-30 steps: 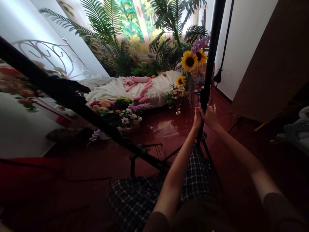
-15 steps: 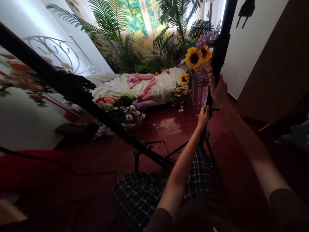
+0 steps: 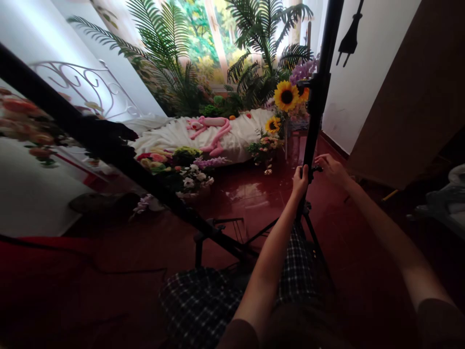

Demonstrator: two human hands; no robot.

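- Head view, and the action is dead ahead: the left hand [image 3: 300,182] is up on a black stand pole [image 3: 315,126], which stands upright on its tripod legs [image 3: 318,254] over a glossy red tile floor [image 3: 250,198].
- Left fingers [image 3: 303,173] are curled snugly around the pole, just below a small black knob [image 3: 318,169] that juts out to the right.
- The right hand [image 3: 331,170] reaches in from the right! Its fingers [image 3: 322,160] are loosely spread, with the tips right at that knob. Touching or pinching it? Can't tell from here.
- Good technique, by the look of it: one hand steadies the pole while the other works the knob, which should stop the stand from twisting or tipping.
- Off to the left, a second black pole [image 3: 109,157] cuts diagonally across the frame, and plaid cloth [image 3: 203,303] sits near, below the arms.
- Farther out, there's a bed with a white sheet [image 3: 174,138], a pink plush toy [image 3: 212,128], sunflowers [image 3: 286,95] and palm fronds [image 3: 261,63].
- Labels: no brand or readable writing anywhere on the stand. The plush resembles the Pink Panther, and a black plug-shaped silhouette [image 3: 348,41] on the right wall carries no legible words.
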